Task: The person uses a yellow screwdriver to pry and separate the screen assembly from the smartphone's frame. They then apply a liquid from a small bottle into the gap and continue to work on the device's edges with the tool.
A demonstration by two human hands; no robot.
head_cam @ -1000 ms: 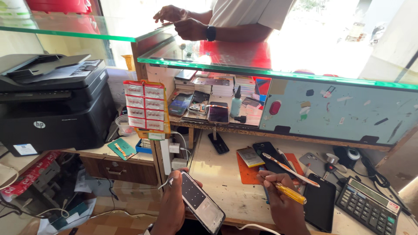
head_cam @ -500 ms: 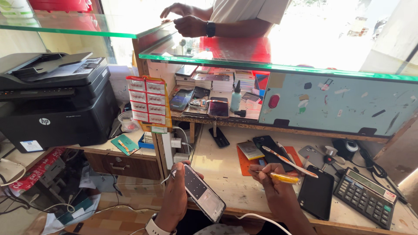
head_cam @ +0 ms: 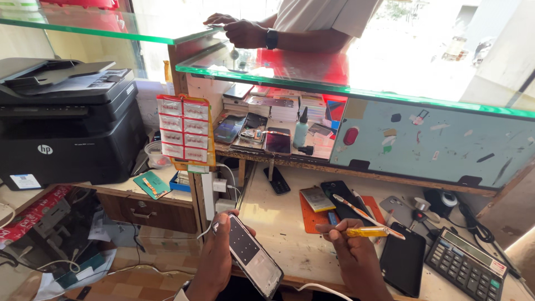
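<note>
Head view, looking down over the bench (head_cam: 278, 223). Left hand (head_cam: 214, 259) low centre, grip closed round a phone (head_cam: 253, 259) w/ its back open, held tilted, top end toward the white charger strip (head_cam: 210, 192), lower end past the bench's near edge, over the lap. Thumb on the phone's upper corner. Right hand (head_cam: 351, 253) just right of it, grip pinched on a yellow-handled screwdriver (head_cam: 365, 231) lying roughly level, tip pointing right, hovering above the orange mat (head_cam: 309, 214). A thin stick tool (head_cam: 356, 209) crosses just above the screwdriver; can't tell if fingers hold it too.

Open room: bare bench strip between the two hands and up toward the small black phone (head_cam: 277, 181) near the shelf edge. Right side crowded: battery (head_cam: 316, 198) and dark phone (head_cam: 340, 192) on the mat, black slab phone (head_cam: 402, 259) near the front edge, calculator (head_cam: 465, 265) at the far-right corner, cables behind it.

Left of the bench: black printer (head_cam: 67, 128) on a lower drawer unit, well apart. Glass counter (head_cam: 334, 83) overhead; another person's hands (head_cam: 239, 30) rest on it.
</note>
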